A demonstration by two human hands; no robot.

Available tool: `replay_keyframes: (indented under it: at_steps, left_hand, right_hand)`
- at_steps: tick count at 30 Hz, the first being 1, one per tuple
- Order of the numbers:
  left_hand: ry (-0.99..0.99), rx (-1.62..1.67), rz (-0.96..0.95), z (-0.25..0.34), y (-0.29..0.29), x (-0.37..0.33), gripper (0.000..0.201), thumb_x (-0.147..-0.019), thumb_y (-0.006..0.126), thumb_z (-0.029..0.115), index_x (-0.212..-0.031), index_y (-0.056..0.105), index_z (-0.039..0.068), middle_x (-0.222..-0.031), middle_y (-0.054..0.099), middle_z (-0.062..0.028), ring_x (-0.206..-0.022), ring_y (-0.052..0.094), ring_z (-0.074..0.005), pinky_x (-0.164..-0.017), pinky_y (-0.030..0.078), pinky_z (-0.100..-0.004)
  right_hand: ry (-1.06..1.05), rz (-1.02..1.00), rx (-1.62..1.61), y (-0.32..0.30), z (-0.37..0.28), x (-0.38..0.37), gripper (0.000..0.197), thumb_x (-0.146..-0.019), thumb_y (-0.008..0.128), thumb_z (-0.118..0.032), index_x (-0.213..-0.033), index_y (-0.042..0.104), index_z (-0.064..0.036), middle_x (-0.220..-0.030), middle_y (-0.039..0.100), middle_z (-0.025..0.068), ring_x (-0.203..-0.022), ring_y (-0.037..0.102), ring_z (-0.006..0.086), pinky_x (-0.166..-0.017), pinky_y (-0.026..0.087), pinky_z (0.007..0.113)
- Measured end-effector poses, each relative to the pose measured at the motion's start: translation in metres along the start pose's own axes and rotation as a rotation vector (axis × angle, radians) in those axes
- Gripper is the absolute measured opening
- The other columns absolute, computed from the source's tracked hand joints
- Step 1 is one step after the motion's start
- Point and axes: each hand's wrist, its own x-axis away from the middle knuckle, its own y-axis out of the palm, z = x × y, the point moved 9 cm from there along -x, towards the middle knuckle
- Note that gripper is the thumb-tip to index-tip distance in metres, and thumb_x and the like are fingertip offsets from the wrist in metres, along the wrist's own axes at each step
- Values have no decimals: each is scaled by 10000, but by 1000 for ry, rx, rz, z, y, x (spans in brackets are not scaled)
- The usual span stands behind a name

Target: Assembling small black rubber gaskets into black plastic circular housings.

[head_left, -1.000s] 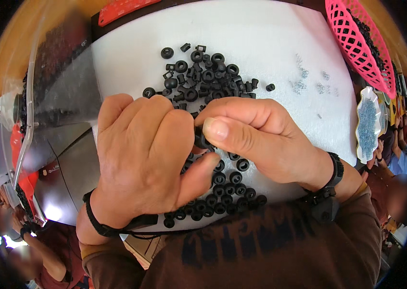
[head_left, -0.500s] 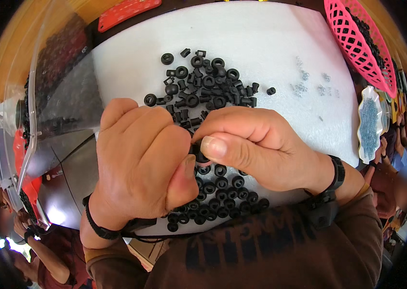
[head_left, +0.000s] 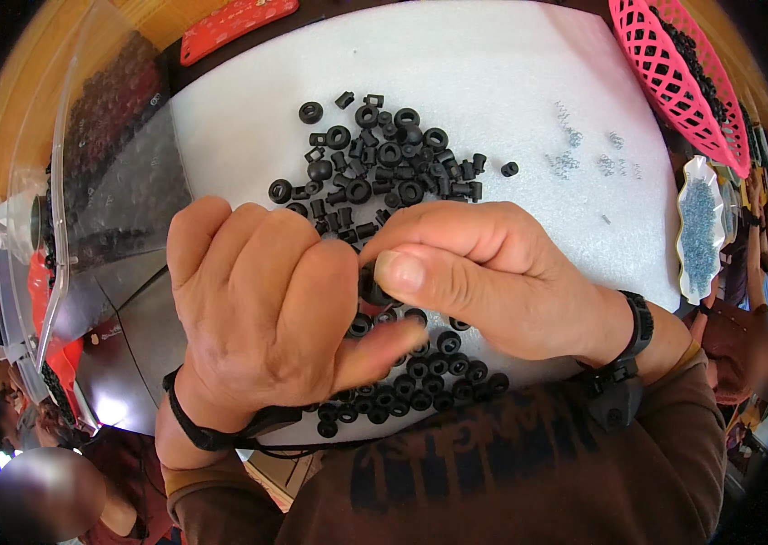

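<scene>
"Thumb and forefinger of the right hand [head_left: 502,295] pinch a black part [head_left: 369,285]. And the left hand [head_left: 266,295]?"

"Fingers curled, thumb stretched out; whether it grips the part underneath, the view hides. It sits close beside, perhaps for steadying."

"Why is the loose pile [head_left: 409,136] just beyond?"

"Probably for easy reach, on the white sheet [head_left: 493,64]. Round black pieces [head_left: 417,368] lie nearer the body, seemingly kept apart."

"And the springs [head_left: 575,139]?"

"Scattered rightward, near the scalloped dish [head_left: 697,171], likely to suit the right hand."

left hand [head_left: 261,304] | thumb [head_left: 384,354] | half a second ago: bent inward | now: stretched out
</scene>
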Motion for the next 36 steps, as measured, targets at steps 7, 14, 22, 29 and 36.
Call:
replay_keyframes:
  at_steps: [7, 14, 22, 29, 36]
  left_hand:
    - [-19, -124, -39, 5, 5, 2, 354, -840, 564, 368, -864, 519, 17, -827, 507, -141, -718, 504, -306, -725, 399, -458]
    - [-10, -203, -23, 13, 6, 6, 304, -830, 582, 302, -868, 520, 8, -834, 516, -149, -719, 508, -307, -727, 401, -453]
    - [-160, -241, -67, 9, 4, 1, 316, -868, 548, 331, -937, 547, 23, -828, 539, -105, -750, 527, -288, -758, 372, -414]
    - [-177, -149, -115, 8, 8, 4, 345, -873, 542, 355, -933, 555, 15, -824, 560, -111, -751, 543, -294, -762, 378, -414]
    - [-108, -175, -16, 11, 10, 9, 331, -879, 562, 319, -937, 574, -7, -825, 591, -114, -751, 567, -285, -780, 417, -429]
  right_hand:
    - [75, -54, 38, -2, 2, 0, 257, -961, 509, -157, -1066, 619, 50, -974, 632, 90, -867, 561, 117, -768, 451, 252]
    - [-85, -107, 334, 5, -16, 5, 233, -963, 497, -136, -1010, 620, 57, -904, 646, 96, -805, 596, 139, -720, 470, 254]
    - [18, -7, 37, 2, 0, 4, 277, -971, 496, -188, -1019, 626, 53, -935, 653, 84, -849, 608, 127, -781, 481, 257]
    - [97, 30, -362, 4, 19, 10, 285, -948, 553, -215, -1084, 636, 21, -978, 659, 60, -887, 580, 83, -802, 471, 248]
    - [264, 97, -306, 0, 22, 11, 237, -940, 560, -166, -1054, 652, 20, -956, 669, 69, -892, 594, 90, -777, 487, 234]
